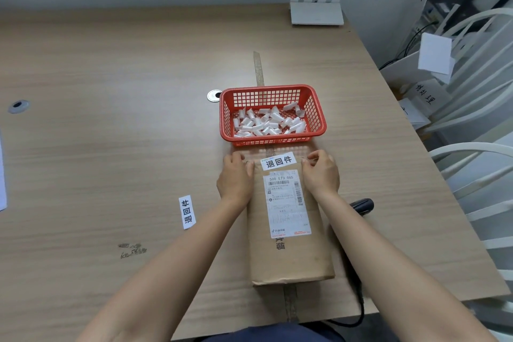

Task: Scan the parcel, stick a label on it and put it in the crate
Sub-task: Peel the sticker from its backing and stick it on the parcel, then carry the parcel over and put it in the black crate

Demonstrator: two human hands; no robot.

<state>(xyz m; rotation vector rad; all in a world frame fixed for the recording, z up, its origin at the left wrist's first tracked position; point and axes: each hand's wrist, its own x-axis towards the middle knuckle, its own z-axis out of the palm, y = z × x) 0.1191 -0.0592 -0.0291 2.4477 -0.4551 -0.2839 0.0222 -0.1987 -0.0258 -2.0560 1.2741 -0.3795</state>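
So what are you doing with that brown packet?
A person is holding a brown parcel flat on the table, with the left hand and right hand at its far end. A white label sits across that end between the two hands. Another label lies loose on the table to the left. Just beyond the parcel sits a red basket with white paper scraps inside.

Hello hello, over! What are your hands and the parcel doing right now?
Left hand and right hand pressing the far end of the parcel. White label on it, between them. Red basket just beyond.
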